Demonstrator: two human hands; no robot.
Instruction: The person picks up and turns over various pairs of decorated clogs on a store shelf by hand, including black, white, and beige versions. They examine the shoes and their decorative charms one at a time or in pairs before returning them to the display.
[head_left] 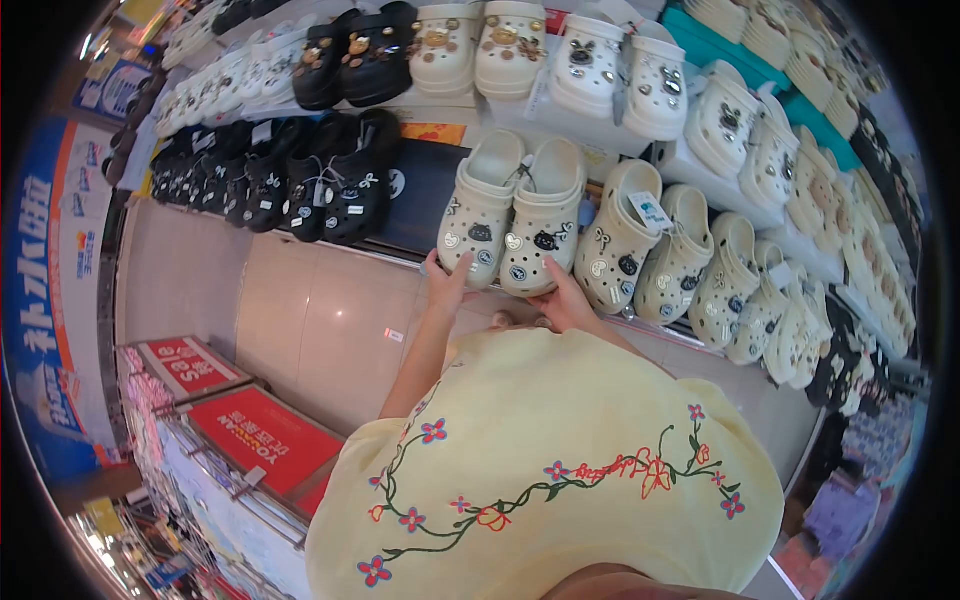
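Observation:
A pair of beige clogs (510,215), tied together near the straps, stands with toes toward me at the shelf's front edge. Dark and white charms dot their uppers. My left hand (449,282) is closed round the toe of the left clog, thumb on top. Round the toe of the right clog my right hand (565,300) is closed, its thumb also over the upper and its other fingers hidden beneath. Just right of that hand stands another beige clog (612,245) with a white tag.
Black clogs (355,185) line the shelf to the left, beside a dark blue panel (430,190). Behind, white clogs (590,65) stand on a raised tier. More beige clogs (728,270) run off right. Red sale signs (265,435) top a rack at lower left.

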